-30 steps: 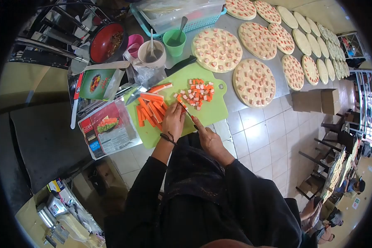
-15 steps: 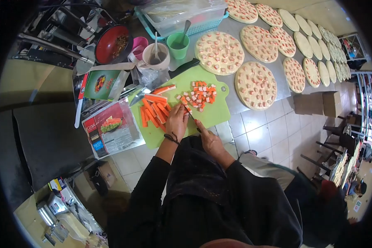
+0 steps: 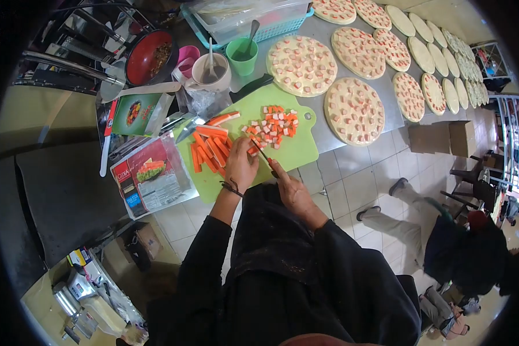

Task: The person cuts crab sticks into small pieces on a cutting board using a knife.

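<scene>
On a green cutting board [image 3: 259, 167] my left hand [image 3: 241, 166] is closed with its fingertips on a crab stick [image 3: 252, 150]. My right hand [image 3: 294, 193] grips a small knife [image 3: 263, 153], its blade slanting toward the left fingertips and touching or nearly touching the stick. Whole crab sticks [image 3: 210, 144] lie piled left of my left hand. Diced crab stick pieces [image 3: 278, 126] are heaped just beyond the blade. A larger knife with a black handle [image 3: 252, 87] rests along the far edge of the board.
Round dough bases [image 3: 303, 66] topped with diced pieces cover the counter at right. Left of the board lies a crab stick packet [image 3: 153, 176]. Behind stand a mug [image 3: 213, 78], a green cup [image 3: 243, 57] and a red pan [image 3: 151, 60]. Another person [image 3: 461, 248] is at right.
The knife blade and my right hand have shifted slightly up and left over the crab stick. The other person has moved farther from me, legs apart in a stride.
</scene>
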`<control>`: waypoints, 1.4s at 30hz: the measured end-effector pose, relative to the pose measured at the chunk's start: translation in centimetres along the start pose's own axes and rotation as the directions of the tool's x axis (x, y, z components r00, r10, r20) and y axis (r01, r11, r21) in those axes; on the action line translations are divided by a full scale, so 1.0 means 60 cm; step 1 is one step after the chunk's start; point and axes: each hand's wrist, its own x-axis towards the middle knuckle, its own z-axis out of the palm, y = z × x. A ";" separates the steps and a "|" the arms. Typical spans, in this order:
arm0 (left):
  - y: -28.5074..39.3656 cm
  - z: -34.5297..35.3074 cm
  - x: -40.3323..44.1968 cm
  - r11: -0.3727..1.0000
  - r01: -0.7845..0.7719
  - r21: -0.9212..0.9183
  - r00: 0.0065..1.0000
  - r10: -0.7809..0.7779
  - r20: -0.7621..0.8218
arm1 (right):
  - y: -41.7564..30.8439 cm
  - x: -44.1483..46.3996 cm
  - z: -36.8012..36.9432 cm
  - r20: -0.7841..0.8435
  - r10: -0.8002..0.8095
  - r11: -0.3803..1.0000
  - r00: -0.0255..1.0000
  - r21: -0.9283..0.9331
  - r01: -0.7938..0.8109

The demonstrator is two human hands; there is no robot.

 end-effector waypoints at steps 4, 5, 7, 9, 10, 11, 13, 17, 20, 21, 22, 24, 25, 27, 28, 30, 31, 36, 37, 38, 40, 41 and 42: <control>-0.001 0.002 -0.004 0.997 0.020 0.075 0.997 -0.015 -0.077 | 0.005 0.000 0.013 0.010 0.013 0.999 1.000 -0.038 -0.013; -0.004 0.003 -0.008 0.997 0.028 0.075 0.997 -0.022 -0.080 | 0.006 0.002 0.015 -0.013 -0.014 0.998 1.000 -0.065 0.013; -0.006 0.004 -0.014 0.975 0.029 0.220 1.000 -0.031 0.005 | 0.001 0.000 0.016 -0.009 -0.025 0.997 1.000 -0.079 0.024; -0.006 0.002 -0.014 0.972 0.018 0.236 1.000 -0.023 0.019 | -0.003 0.003 0.014 -0.010 -0.035 0.995 0.999 -0.093 0.034; -0.006 0.001 -0.015 0.967 0.001 0.253 0.999 -0.013 0.046 | -0.004 0.003 0.014 0.009 -0.024 0.994 1.000 -0.106 0.025; -0.008 0.002 -0.015 0.967 0.000 0.253 0.999 -0.012 0.048 | -0.004 0.004 0.014 0.027 -0.012 0.993 1.000 -0.119 0.015; -0.012 0.008 -0.016 0.957 -0.027 0.290 0.998 0.009 0.062 | -0.004 0.005 0.017 0.036 0.000 0.991 0.999 -0.136 0.005; -0.019 0.015 -0.018 0.972 -0.027 0.236 0.999 0.020 0.030 | -0.018 0.013 0.007 0.128 0.122 0.974 0.984 -0.204 -0.095; -0.025 0.023 -0.018 0.971 -0.065 0.231 0.996 0.076 -0.037 | 0.000 0.018 0.028 0.026 -0.010 0.994 1.000 -0.109 0.012; -0.025 0.023 -0.018 0.970 -0.064 0.233 0.997 0.074 -0.035 | 0.004 0.020 0.034 0.027 -0.017 0.994 0.999 -0.111 0.020; -0.025 0.022 -0.018 0.970 -0.063 0.236 0.997 0.072 -0.033 | 0.007 0.021 0.040 0.004 -0.035 0.995 0.999 -0.097 0.035; -0.027 0.026 -0.017 0.964 -0.050 0.260 0.997 0.062 -0.038 | 0.006 0.020 0.038 -0.019 -0.053 0.995 0.998 -0.087 0.052; -0.028 0.029 -0.019 0.958 -0.042 0.282 0.998 0.054 -0.033 | 0.007 0.017 0.037 -0.004 -0.037 0.995 0.999 -0.092 0.037; -0.021 0.027 -0.018 0.962 -0.020 0.272 0.999 0.030 -0.032 | 0.011 0.012 0.038 0.001 -0.022 0.995 1.000 -0.095 0.022; -0.018 0.025 -0.018 0.965 0.010 0.262 1.000 -0.002 -0.031 | 0.017 0.005 0.038 0.025 0.003 0.993 1.000 -0.117 0.000; -0.021 0.027 -0.018 0.961 -0.014 0.275 0.999 0.027 -0.044 | 0.022 -0.007 0.037 0.051 0.027 0.990 0.998 -0.143 -0.020; -0.022 0.028 -0.018 0.957 -0.037 0.289 0.997 0.055 -0.056 | 0.025 -0.013 0.036 0.037 0.011 0.989 0.999 -0.146 -0.006; -0.009 0.018 -0.011 0.980 -0.016 0.197 0.997 0.030 -0.068 | 0.038 -0.009 0.026 -0.019 -0.095 0.994 0.995 -0.054 0.094; -0.004 0.015 -0.007 0.987 0.012 0.163 0.999 -0.004 -0.045 | 0.038 -0.006 0.022 -0.011 -0.076 0.994 0.997 -0.077 0.075; -0.005 0.016 -0.007 0.987 0.015 0.162 0.999 -0.008 -0.049 | 0.036 -0.004 0.018 -0.003 -0.057 0.993 0.998 -0.102 0.057; -0.008 0.016 -0.006 0.990 0.009 0.142 0.999 -0.002 -0.046 | 0.029 -0.002 0.014 -0.001 -0.041 0.996 0.999 -0.075 0.041; -0.007 0.015 -0.006 0.990 0.011 0.144 0.999 -0.004 -0.047 | 0.022 -0.002 0.011 0.001 -0.016 0.999 1.000 -0.046 0.016; -0.006 0.014 -0.007 0.989 0.002 0.151 0.998 0.006 -0.055 | 0.016 -0.003 0.008 0.001 -0.014 0.999 1.000 -0.042 0.014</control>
